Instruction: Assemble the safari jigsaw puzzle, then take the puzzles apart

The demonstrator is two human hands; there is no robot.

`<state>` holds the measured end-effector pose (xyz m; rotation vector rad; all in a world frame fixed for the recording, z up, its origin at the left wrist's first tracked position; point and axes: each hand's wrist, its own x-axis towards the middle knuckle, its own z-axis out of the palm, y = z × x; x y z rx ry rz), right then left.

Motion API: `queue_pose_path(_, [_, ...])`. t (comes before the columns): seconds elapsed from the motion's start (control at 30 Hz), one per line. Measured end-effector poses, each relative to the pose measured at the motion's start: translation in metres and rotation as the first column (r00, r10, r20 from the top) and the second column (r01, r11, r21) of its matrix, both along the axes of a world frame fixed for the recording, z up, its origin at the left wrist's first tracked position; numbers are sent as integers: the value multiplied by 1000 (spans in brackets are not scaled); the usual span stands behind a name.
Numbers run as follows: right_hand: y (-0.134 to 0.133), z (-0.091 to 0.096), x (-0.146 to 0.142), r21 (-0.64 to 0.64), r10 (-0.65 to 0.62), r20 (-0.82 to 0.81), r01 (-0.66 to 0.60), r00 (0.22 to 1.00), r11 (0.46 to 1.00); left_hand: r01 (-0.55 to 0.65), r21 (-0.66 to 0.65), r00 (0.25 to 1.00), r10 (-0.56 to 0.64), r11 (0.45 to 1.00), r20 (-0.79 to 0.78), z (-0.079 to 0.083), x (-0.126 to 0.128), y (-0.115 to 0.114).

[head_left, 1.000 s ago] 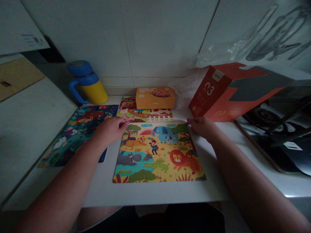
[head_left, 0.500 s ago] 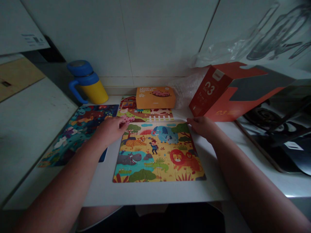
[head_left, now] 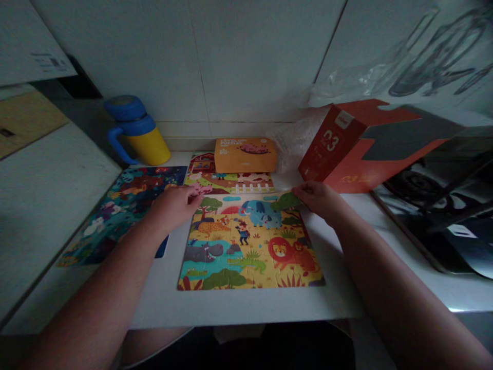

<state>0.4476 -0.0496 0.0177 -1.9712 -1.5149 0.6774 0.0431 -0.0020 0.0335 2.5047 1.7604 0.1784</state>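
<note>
safari jigsaw (head_left: 250,252) on bench (head_left: 239,310), between the two hands. right hand (head_left: 316,199): grip pinched on its far right corner, which looks slightly raised. left hand (head_left: 173,206): at far left corner, fingers curled, can't tell if it has hold.

The animal-patterned front puzzle (head_left: 253,242) is yellow, green, turquoise and red; the flask (head_left: 143,137), blue and yellow; the small box (head_left: 245,158), orange.

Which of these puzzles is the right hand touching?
The lion puzzle: the right hand holds its far right corner; the farm puzzle and dark puzzle lie farther off.
</note>
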Motion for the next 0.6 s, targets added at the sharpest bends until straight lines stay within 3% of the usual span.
queue_pose_path(0.17, [3, -11, 5, 110, 57, -18, -55, 998, 992, 8, 16, 1000, -8, 1000, 4, -3, -2, 2])
queue_pose_path(0.37, [-1, -10, -5, 20, 32, -362, -27, 932, 999, 16, 18, 1000, -16, 1000, 6, -5, -4, 3])
queue_pose_path(0.6, [-1, -1, -7, 80, 35, -408, -2, 912, 997, -6, 19, 1000, 6, 1000, 22, -6, -3, 1])
